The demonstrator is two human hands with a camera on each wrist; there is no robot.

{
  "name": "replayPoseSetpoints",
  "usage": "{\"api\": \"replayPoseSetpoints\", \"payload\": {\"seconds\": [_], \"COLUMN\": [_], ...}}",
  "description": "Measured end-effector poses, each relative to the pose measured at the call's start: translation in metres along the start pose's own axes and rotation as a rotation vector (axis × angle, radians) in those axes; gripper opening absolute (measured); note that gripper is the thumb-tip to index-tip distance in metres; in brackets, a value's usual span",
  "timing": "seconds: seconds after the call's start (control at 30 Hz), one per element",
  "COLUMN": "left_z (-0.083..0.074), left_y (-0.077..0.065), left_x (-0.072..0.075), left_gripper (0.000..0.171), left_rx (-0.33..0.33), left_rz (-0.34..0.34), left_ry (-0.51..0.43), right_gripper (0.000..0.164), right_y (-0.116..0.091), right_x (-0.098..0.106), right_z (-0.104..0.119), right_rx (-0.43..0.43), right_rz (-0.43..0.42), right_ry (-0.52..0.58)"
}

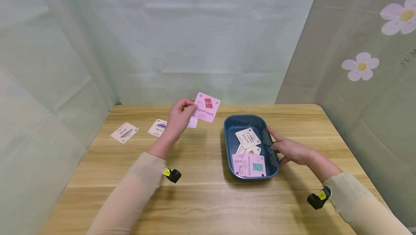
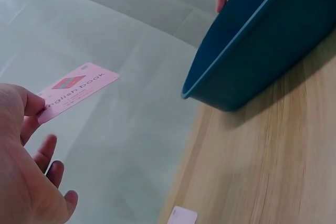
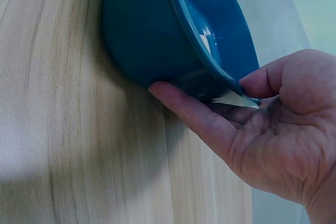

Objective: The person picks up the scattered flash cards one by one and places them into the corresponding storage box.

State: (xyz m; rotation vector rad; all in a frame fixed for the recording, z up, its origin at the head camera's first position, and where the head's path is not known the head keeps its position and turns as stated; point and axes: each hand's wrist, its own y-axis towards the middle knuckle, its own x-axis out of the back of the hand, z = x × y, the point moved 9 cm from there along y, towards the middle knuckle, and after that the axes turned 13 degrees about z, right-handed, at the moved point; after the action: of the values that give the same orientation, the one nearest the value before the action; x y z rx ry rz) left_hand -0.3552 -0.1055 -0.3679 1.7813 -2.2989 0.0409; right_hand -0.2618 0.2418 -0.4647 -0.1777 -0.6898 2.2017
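Observation:
My left hand (image 1: 180, 117) pinches a pink "English book" card (image 1: 208, 107) by its left corner, raised above the table. In the left wrist view the thumb and forefinger hold the card (image 2: 81, 92) while the other fingers curl loosely below. My right hand (image 1: 294, 150) grips the right wall of a blue rectangular bin (image 1: 229, 148), thumb over the rim and fingers along the outside, as the right wrist view shows. Inside the bin lie a white "yacht" card (image 1: 247, 138), a pink "exercise book" card (image 1: 254, 165) and other partly covered cards.
A "ship" card (image 1: 125, 132) lies at the left of the wooden table (image 1: 201, 202). Beside my left hand are a partly hidden "ferry" card (image 1: 157, 127) and a pink card (image 1: 193, 122) under the held one. A pale curtain (image 1: 195, 39) hangs behind the table.

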Motion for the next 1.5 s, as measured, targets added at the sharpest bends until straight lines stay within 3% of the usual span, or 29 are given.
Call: {"api": "replayPoseSetpoints", "payload": {"seconds": [0.4, 1.17, 1.5], "left_z": [-0.013, -0.021, -0.025], "left_y": [0.007, 0.017, 0.02], "left_x": [-0.025, -0.091, -0.111], "left_gripper": [0.016, 0.018, 0.02], "left_rx": [-0.034, -0.031, -0.012], "left_rz": [0.038, 0.254, 0.308], "left_ry": [0.04, 0.409, 0.492], "right_gripper": [0.083, 0.083, 0.084], "right_y": [0.0, -0.002, -0.003], "right_x": [0.0, -0.001, -0.004], "right_z": [-0.001, 0.001, 0.003], "right_rx": [-0.005, -0.014, -0.002], "right_rz": [0.001, 0.0, 0.02], "right_ry": [0.002, 0.011, 0.015]}}
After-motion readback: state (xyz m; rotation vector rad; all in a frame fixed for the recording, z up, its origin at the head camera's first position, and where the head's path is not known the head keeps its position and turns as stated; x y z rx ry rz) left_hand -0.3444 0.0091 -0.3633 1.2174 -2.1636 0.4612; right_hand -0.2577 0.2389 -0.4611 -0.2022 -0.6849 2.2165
